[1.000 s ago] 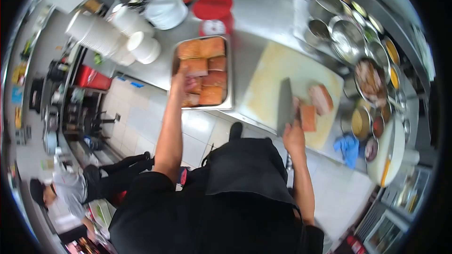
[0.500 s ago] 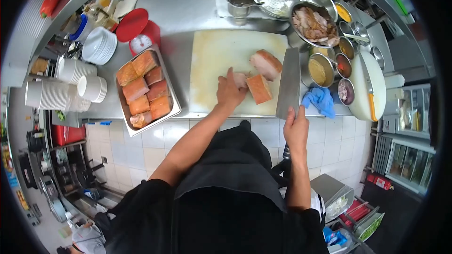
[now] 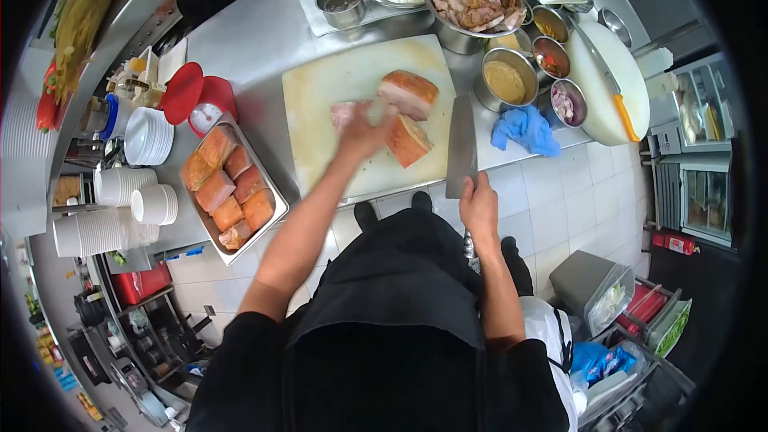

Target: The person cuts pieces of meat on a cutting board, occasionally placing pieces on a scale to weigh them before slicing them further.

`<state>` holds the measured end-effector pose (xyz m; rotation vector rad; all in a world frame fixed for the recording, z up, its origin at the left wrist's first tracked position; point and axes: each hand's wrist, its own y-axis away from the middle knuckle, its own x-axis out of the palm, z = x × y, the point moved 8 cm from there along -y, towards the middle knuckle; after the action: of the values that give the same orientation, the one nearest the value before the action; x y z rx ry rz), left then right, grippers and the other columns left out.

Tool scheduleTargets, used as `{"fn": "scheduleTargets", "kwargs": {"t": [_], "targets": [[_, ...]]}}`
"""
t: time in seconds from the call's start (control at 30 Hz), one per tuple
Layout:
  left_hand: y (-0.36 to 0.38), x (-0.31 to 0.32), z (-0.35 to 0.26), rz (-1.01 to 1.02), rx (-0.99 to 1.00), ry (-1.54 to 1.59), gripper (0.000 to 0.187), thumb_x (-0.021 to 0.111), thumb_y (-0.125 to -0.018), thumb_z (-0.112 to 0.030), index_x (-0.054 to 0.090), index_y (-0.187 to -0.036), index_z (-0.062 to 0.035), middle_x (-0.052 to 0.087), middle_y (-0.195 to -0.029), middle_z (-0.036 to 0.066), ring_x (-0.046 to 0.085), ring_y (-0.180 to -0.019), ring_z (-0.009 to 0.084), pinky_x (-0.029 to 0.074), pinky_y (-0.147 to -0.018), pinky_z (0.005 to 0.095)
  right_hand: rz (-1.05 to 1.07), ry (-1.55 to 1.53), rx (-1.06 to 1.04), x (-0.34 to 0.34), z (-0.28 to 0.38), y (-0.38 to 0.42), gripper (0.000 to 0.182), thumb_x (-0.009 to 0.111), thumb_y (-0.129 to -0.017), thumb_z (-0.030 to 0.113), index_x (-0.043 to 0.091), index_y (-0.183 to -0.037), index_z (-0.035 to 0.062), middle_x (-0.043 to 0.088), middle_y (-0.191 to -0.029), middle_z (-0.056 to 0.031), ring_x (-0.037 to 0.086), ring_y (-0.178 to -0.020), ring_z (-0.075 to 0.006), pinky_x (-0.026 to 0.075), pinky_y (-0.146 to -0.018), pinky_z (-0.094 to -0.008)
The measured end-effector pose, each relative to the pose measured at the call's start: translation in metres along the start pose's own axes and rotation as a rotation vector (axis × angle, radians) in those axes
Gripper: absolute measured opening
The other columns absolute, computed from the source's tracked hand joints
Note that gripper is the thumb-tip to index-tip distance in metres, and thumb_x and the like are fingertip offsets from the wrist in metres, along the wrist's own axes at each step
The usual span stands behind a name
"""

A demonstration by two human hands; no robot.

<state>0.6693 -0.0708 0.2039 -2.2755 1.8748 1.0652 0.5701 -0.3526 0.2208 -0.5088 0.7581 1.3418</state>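
Observation:
My right hand (image 3: 478, 206) is closed round the handle of a broad cleaver (image 3: 462, 148), its blade beside the cutting board's right edge. Over the white cutting board (image 3: 308, 140), my left hand (image 3: 364, 140) is smeared by motion, so I cannot tell how its fingers stand. It lies between a small pale piece of pork (image 3: 345, 114) on the left and a skin-on pork block (image 3: 407, 142) on the right, overlapping the small piece's edge. A larger slab of roast pork (image 3: 408, 96) with browned skin rests just behind the block.
A metal tray (image 3: 233, 254) of several pork blocks stands left, near a red scale (image 3: 216, 100) and white bowls (image 3: 150, 136). Right of the board lie a blue cloth (image 3: 526, 131), a pot of sauce (image 3: 506, 80), a bowl of sliced meat (image 3: 474, 4) and an orange-handled knife (image 3: 622, 112).
The view has turned, shifting the board leftward. My left hand has moved off the small pork piece towards the block, and the small piece lies farther from it. My right hand still holds the cleaver.

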Motion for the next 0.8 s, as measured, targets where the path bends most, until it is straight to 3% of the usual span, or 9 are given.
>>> {"fn": "scheduleTargets", "kwargs": {"t": [0.07, 0.17, 0.27, 0.3, 0.4, 0.53, 0.63, 0.67, 0.8], "targets": [[0.022, 0.036, -0.003, 0.058, -0.060, 0.043, 0.068, 0.074, -0.072, -0.047, 0.049, -0.121, -0.0064, 0.061, -0.109, 0.021, 0.060, -0.109, 0.0298, 0.047, -0.092, 0.0377, -0.011, -0.066, -0.050, 0.003, -0.003, 0.000, 0.023, 0.052, -0.094, 0.018, 0.052, -0.100, -0.0045, 0.061, -0.067, -0.0281, 0.060, -0.067, -0.0489, 0.045, -0.057, -0.0559], [0.037, 0.033, -0.015, -0.103, 0.076, -0.176, 0.064, 0.074, -0.072, -0.039, 0.049, -0.120, -0.0050, 0.061, -0.108, 0.019, 0.061, -0.104, 0.0267, 0.049, -0.089, 0.0351, -0.035, -0.039, -0.059, -0.007, 0.004, 0.003, 0.021, 0.051, -0.095, 0.017, 0.051, -0.097, -0.0039, 0.060, -0.064, -0.0263, 0.060, -0.064, -0.0478, 0.044, -0.055, -0.0553], [0.025, 0.017, 0.026, 0.158, 0.125, 0.293, 0.049, 0.063, -0.076, -0.015, 0.047, -0.120, -0.0037, 0.059, -0.106, 0.010, 0.059, -0.098, 0.0207, 0.049, -0.087, 0.0334, 0.000, -0.071, -0.026, -0.020, 0.022, 0.007, 0.021, 0.051, -0.095, 0.017, 0.051, -0.096, -0.0034, 0.058, -0.059, -0.0245, 0.059, -0.059, -0.0455, 0.042, -0.051, -0.0527], [0.025, 0.001, 0.043, 0.140, 0.117, 0.283, 0.049, 0.063, -0.076, -0.015, 0.047, -0.120, -0.0037, 0.059, -0.106, 0.010, 0.059, -0.098, 0.0207, 0.049, -0.087, 0.0334, 0.015, -0.085, -0.033, -0.020, 0.030, 0.009, 0.021, 0.051, -0.095, 0.017, 0.051, -0.096, -0.0034, 0.058, -0.059, -0.0245, 0.059, -0.059, -0.0455, 0.042, -0.051, -0.0527], [0.040, -0.032, 0.073, 0.324, 0.022, 0.879, 0.050, 0.053, -0.072, -0.002, 0.047, -0.121, -0.0046, 0.056, -0.111, 0.010, 0.057, -0.101, 0.0205, 0.050, -0.087, 0.0333, 0.166, -0.121, -0.024, -0.017, 0.059, 0.019, 0.020, 0.053, -0.094, 0.017, 0.051, -0.095, -0.0027, 0.056, -0.055, -0.0222, 0.059, -0.055, -0.0428, 0.041, -0.048, -0.0484], [0.050, -0.068, 0.098, 0.236, 0.056, 0.914, 0.049, 0.054, -0.074, -0.005, 0.046, -0.122, -0.0053, 0.055, -0.111, 0.009, 0.056, -0.104, 0.0203, 0.049, -0.089, 0.0341, 0.346, -0.090, -0.205, 0.014, 0.104, 0.042, 0.018, 0.053, -0.092, 0.014, 0.050, -0.098, -0.0021, 0.058, -0.059, -0.0233, 0.059, -0.059, -0.0445, 0.045, -0.052, -0.0510], [0.073, -0.101, 0.078, -0.367, 0.556, -0.348, 0.050, 0.059, -0.072, -0.015, 0.049, -0.120, -0.0049, 0.054, -0.114, 0.016, 0.053, -0.109, 0.0322, 0.039, -0.097, 0.0431, 0.390, 0.039, -0.373, 0.035, 0.140, 0.056, 0.018, 0.053, -0.091, 0.014, 0.050, -0.102, -0.0003, 0.061, -0.065, -0.0242, 0.061, -0.064, -0.0447, 0.047, -0.059, -0.0545], [0.075, -0.107, 0.080, -0.402, 0.560, -0.371, 0.055, 0.062, -0.070, -0.014, 0.049, -0.122, -0.0018, 0.052, -0.118, 0.022, 0.049, -0.113, 0.0386, 0.038, -0.100, 0.0452, 0.461, 0.100, -0.370, 0.041, 0.149, 0.060, 0.019, 0.053, -0.091, 0.013, 0.048, -0.103, -0.0005, 0.062, -0.069, -0.0249, 0.062, -0.067, -0.0445, 0.048, -0.063, -0.0559], [0.074, -0.116, 0.085, -0.323, 0.590, -0.110, 0.053, 0.063, -0.068, -0.012, 0.050, -0.118, -0.0032, 0.051, -0.118, 0.020, 0.049, -0.113, 0.0382, 0.038, -0.099, 0.0449, 0.539, 0.206, -0.396, 0.050, 0.169, 0.068, 0.019, 0.052, -0.090, 0.011, 0.047, -0.103, -0.0031, 0.062, -0.067, -0.0246, 0.062, -0.065, -0.0446, 0.048, -0.062, -0.0550]]}}
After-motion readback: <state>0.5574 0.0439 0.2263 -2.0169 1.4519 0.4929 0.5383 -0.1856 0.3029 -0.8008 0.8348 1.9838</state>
